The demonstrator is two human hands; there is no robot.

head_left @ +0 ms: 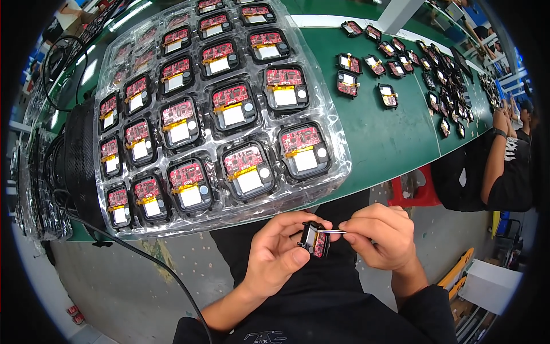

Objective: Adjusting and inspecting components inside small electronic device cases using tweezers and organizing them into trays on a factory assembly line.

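Observation:
Above my lap, my left hand (274,252) grips a small black watch case (314,239) by its edges. The case is tilted, and a red circuit board and a pale battery block show inside it. From the right, my right hand (381,238) pinches a thin, pale metallic tool (333,231), which looks like tweezers. Its far end lies over the open case; whether it touches the board I cannot tell. Beyond my left hand, a clear plastic tray (321,192) carries rows of similar open cases, each with a red board, a yellow ribbon and a white block.
The tray rests on a green table (366,155). Many loose watch cases (447,86) lie at the far right. A black cable (166,266) hangs at the left, past my left forearm. Another person (492,166) sits at the right beside a red stool (415,186).

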